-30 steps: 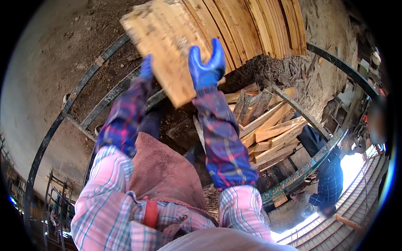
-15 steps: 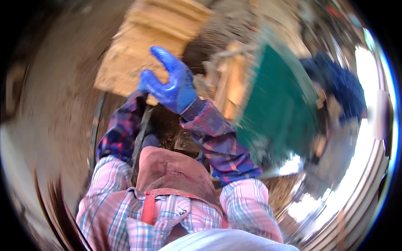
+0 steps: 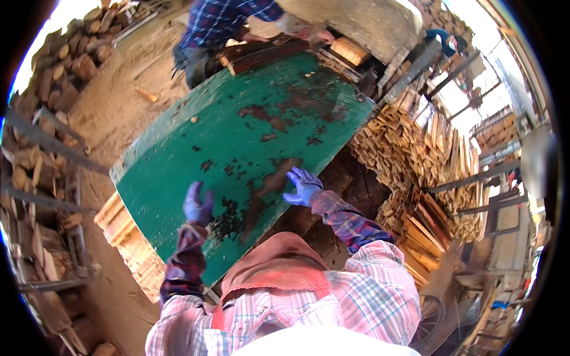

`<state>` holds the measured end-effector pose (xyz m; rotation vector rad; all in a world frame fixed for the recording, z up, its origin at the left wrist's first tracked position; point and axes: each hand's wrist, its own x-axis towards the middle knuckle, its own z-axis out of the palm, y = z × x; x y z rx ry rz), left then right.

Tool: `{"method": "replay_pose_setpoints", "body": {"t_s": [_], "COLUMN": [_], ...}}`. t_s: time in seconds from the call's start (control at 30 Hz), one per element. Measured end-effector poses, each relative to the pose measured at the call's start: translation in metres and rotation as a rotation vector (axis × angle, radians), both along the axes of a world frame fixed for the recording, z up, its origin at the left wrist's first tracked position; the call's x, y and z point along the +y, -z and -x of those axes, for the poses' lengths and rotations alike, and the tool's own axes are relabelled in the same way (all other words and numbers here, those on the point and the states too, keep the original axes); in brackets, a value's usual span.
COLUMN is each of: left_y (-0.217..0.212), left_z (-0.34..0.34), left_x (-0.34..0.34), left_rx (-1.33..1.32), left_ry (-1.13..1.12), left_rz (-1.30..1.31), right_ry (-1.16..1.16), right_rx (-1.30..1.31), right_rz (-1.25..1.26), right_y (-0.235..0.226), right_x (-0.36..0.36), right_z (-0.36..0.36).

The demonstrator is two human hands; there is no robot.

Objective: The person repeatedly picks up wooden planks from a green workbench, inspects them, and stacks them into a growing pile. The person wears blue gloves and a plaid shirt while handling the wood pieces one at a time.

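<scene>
Resting open on a big green counter (image 3: 237, 136), both gloved hands lie flat with nothing in their grip: the left hand (image 3: 198, 203) has its fingers (image 3: 193, 191) spread near the counter's near edge, and the right hand (image 3: 304, 185) has its fingers (image 3: 295, 175) splayed over a rusty brown patch of worn paint. A second ago both hands were raised around a flat wooden board held up over a stack of planks; now that board is gone from the head view and the hands are empty, so it looks as though the load has been let go and the hands have turned to the counter. Another person in a blue checked shirt (image 3: 222, 18) bends over dark wood at the far end. Split sticks (image 3: 409, 148) are stacked to the right, logs (image 3: 65, 65) far left
</scene>
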<state>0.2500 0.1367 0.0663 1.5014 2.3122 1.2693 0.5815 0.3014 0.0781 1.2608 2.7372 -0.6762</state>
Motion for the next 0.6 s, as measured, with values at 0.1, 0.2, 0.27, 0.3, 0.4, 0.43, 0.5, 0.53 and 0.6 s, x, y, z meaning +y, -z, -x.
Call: {"method": "replay_pose_setpoints", "body": {"t_s": [0.1,0.2,0.27,0.3,0.4,0.43,0.5,0.53,0.6], "left_y": [-0.001,-0.004,-0.015,-0.02,-0.006,0.002,0.016,0.019,0.002], "left_z": [-0.065,-0.127,-0.156,-0.165,-0.171,-0.185,-0.191,-0.195,-0.209], "left_x": [0.019,0.051,0.07,0.076,0.088,0.101,0.111,0.111,0.153], "left_rx": [0.167,-0.015,-0.08,-0.067,-0.239,-0.335,-0.411,-0.508,-0.527], "left_ry": [0.056,0.123,0.191,0.242,0.305,0.348,0.202,0.17,0.246], "left_rz": [0.406,0.526,0.539,0.531,0.361,0.273,0.377,0.355,0.309], "right_ry": [-0.143,-0.096,-0.065,-0.052,0.001,0.325,0.405,0.416,0.621], "right_rx": [0.148,-0.023,0.005,0.09,0.667,0.724,0.968,0.964,1.456], "right_rz": [-0.016,0.114,0.088,0.176,0.63,0.687,0.974,1.005,1.451], "right_y": [0.029,0.015,0.004,-0.002,-0.008,0.027,0.038,0.03,0.076], "right_x": [-0.01,-0.007,-0.004,0.006,0.039,0.048,0.096,0.128,0.234], "right_z": [-0.015,-0.013,-0.017,-0.019,-0.029,-0.032,-0.054,-0.068,-0.126]}}
